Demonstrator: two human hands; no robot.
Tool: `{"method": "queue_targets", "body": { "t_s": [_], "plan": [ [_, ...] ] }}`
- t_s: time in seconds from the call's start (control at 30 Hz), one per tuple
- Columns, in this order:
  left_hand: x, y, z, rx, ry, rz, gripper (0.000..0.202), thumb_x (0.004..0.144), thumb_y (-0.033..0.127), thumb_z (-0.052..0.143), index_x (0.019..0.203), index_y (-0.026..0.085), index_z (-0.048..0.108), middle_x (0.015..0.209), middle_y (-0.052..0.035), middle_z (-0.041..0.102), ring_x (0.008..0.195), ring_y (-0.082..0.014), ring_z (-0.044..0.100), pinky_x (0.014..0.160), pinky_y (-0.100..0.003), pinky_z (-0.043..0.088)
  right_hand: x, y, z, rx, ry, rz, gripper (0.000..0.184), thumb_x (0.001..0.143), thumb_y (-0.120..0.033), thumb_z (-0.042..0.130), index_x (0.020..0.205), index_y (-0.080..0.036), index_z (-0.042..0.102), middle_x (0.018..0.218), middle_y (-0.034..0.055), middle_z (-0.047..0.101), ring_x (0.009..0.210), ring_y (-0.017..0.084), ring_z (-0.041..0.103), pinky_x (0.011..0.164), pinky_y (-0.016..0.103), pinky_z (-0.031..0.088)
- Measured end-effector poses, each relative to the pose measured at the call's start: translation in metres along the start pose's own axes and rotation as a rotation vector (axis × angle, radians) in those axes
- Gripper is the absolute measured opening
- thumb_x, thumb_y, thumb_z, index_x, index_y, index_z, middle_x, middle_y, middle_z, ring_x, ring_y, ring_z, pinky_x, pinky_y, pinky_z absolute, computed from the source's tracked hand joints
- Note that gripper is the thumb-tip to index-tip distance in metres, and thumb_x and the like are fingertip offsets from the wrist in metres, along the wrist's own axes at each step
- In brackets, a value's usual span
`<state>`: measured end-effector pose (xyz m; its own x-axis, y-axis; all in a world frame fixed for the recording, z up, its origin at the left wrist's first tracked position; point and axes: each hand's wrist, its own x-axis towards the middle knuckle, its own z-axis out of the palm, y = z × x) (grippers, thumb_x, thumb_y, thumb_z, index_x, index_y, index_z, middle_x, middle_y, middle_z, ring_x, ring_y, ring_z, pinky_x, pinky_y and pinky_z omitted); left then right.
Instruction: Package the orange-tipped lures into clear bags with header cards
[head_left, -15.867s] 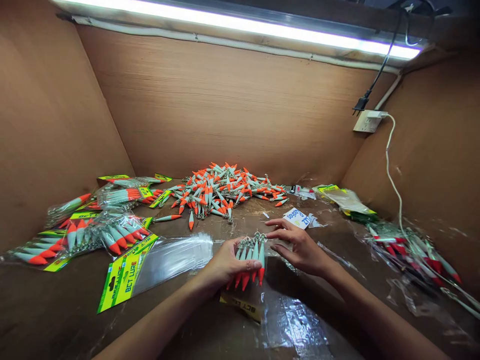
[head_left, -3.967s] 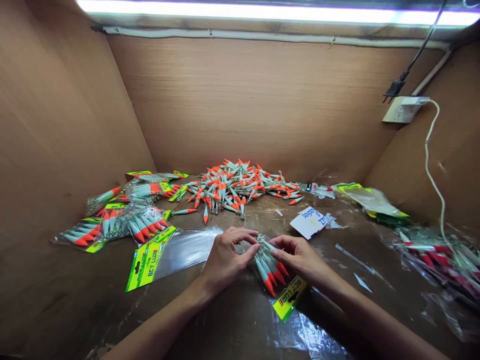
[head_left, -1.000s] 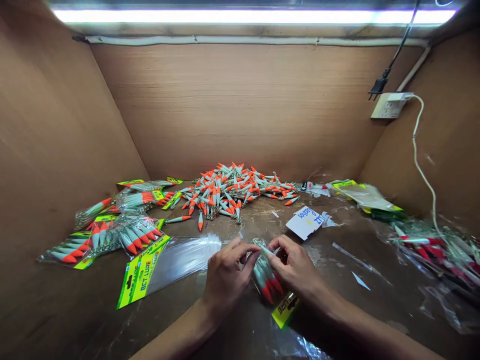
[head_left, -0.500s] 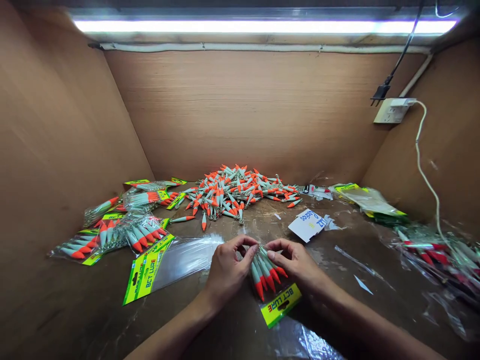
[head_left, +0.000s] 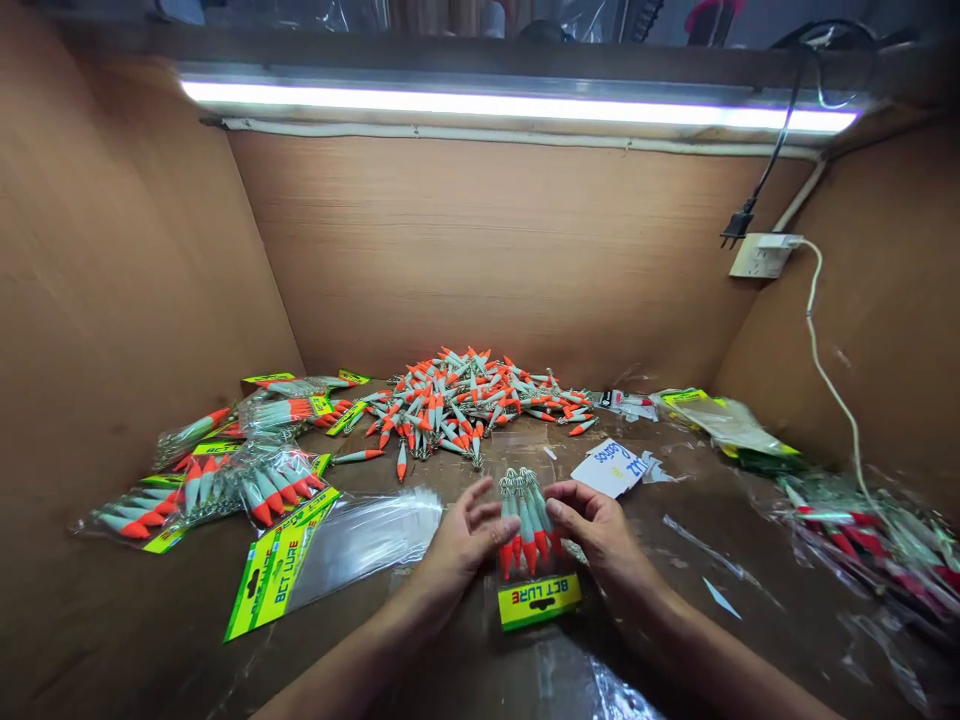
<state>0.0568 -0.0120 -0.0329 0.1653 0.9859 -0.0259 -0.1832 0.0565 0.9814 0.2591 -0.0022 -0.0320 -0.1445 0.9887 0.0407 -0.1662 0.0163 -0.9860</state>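
Between my two hands is a clear bag of squid lures with a yellow-green BCT LURE header (head_left: 540, 602), its header towards me. Several pale lures with orange ends (head_left: 529, 535) lie side by side inside, hooks at the far end. My left hand (head_left: 472, 535) holds the left edge, thumb over the front and the other fingers loosely spread. At the right edge, my right hand (head_left: 596, 525) pinches the bag between thumb and curled fingers. Left of my hands lies a stack of flat BCT LURE bags (head_left: 360, 540).
A heap of loose lures (head_left: 457, 400) sits by the back wall. Filled bags (head_left: 202, 475) are piled at left. To the right are a handwritten card (head_left: 606, 468), more packaging (head_left: 727, 420) and bagged red-and-pale lures (head_left: 862, 530). A white cable (head_left: 832, 370) hangs down the right wall.
The bag of lures has turned from slanted to nearly straight, its header shifting left. My left fingers have spread from their pinch at the hook end. The view has tilted up slightly.
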Motion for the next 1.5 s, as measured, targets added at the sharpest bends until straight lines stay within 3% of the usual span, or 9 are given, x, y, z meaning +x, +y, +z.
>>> {"method": "queue_targets", "body": {
  "t_s": [0.1,0.3,0.43,0.57,0.77,0.97,1.17,1.3,1.5],
  "plan": [
    [-0.005,0.002,0.006,0.081,-0.18,0.019,0.052,0.074,0.043,0.081,0.114,0.012,0.067,0.099,-0.0125,0.072,0.086,-0.0251,0.068,0.076,-0.032,0.051,-0.002,0.002,0.004,-0.017,-0.04,-0.047,0.03,0.081,-0.044,0.075,0.096,-0.019,0.068,0.086,0.0019,0.067,0.074,0.015,0.059,0.069,0.027,0.049],
    [-0.003,0.0,0.006,0.259,-0.075,0.073,0.036,0.077,0.043,0.076,0.087,0.009,0.071,0.07,-0.0043,0.068,0.059,-0.0149,0.058,0.057,-0.024,0.043,-0.002,-0.006,0.005,-0.147,-0.084,-0.177,0.047,0.084,-0.048,0.071,0.122,-0.022,0.062,0.111,0.0081,0.067,0.096,0.022,0.063,0.084,0.034,0.05],
    [-0.005,-0.003,0.01,0.327,-0.102,0.089,0.029,0.077,0.039,0.075,0.088,0.012,0.07,0.069,-0.0002,0.065,0.056,-0.0127,0.053,0.055,-0.022,0.04,-0.004,-0.017,0.004,-0.206,-0.077,-0.198,0.053,0.084,-0.046,0.072,0.128,-0.022,0.058,0.112,0.0085,0.067,0.091,0.021,0.063,0.08,0.033,0.051],
    [-0.009,0.001,0.017,0.388,-0.109,0.129,0.027,0.071,0.033,0.08,0.087,0.013,0.071,0.077,-0.0019,0.07,0.069,-0.0173,0.06,0.061,-0.023,0.043,-0.006,-0.022,0.006,-0.21,-0.062,-0.179,0.035,0.084,-0.046,0.072,0.107,-0.019,0.068,0.087,0.004,0.068,0.077,0.019,0.062,0.071,0.029,0.049],
    [-0.012,0.006,0.025,0.36,-0.135,0.146,0.018,0.075,0.028,0.074,0.084,0.013,0.072,0.079,-0.0025,0.071,0.07,-0.0169,0.06,0.064,-0.024,0.043,-0.009,-0.028,0.011,-0.209,-0.029,-0.273,0.025,0.087,-0.041,0.069,0.079,-0.017,0.069,0.093,0.0049,0.066,0.088,0.02,0.06,0.079,0.029,0.048],
    [-0.012,0.002,0.02,0.356,-0.083,0.099,0.032,0.075,0.044,0.076,0.083,0.013,0.074,0.072,-0.0023,0.07,0.065,-0.018,0.06,0.059,-0.024,0.043,-0.007,-0.024,0.008,-0.262,0.044,-0.231,0.031,0.091,-0.048,0.062,0.087,-0.017,0.068,0.079,0.0022,0.062,0.073,0.017,0.057,0.069,0.028,0.046],
    [-0.006,-0.002,0.014,0.347,-0.041,0.17,0.033,0.075,0.042,0.079,0.086,0.012,0.073,0.076,-0.0024,0.068,0.068,-0.0169,0.058,0.062,-0.024,0.042,-0.009,-0.019,0.007,-0.426,-0.146,-0.16,0.037,0.085,-0.041,0.069,0.116,-0.02,0.063,0.102,0.004,0.068,0.081,0.018,0.06,0.07,0.027,0.046],
    [-0.004,0.0,0.011,0.372,-0.019,0.208,0.031,0.076,0.04,0.079,0.086,0.012,0.071,0.074,-0.0005,0.065,0.066,-0.0144,0.054,0.061,-0.023,0.04,-0.01,-0.017,0.009,-0.518,-0.196,-0.152,0.025,0.085,-0.031,0.067,0.108,-0.02,0.064,0.092,0.0016,0.069,0.078,0.017,0.06,0.066,0.025,0.044],
    [-0.008,0.002,0.012,0.476,0.019,0.236,0.021,0.075,0.031,0.077,0.085,0.014,0.071,0.074,-0.0001,0.068,0.068,-0.0159,0.058,0.059,-0.022,0.04,-0.009,-0.012,0.012,-0.573,-0.14,-0.175,0.011,0.086,-0.026,0.061,0.092,-0.019,0.066,0.076,-0.0011,0.066,0.068,0.015,0.057,0.062,0.024,0.042]
  ]
}}
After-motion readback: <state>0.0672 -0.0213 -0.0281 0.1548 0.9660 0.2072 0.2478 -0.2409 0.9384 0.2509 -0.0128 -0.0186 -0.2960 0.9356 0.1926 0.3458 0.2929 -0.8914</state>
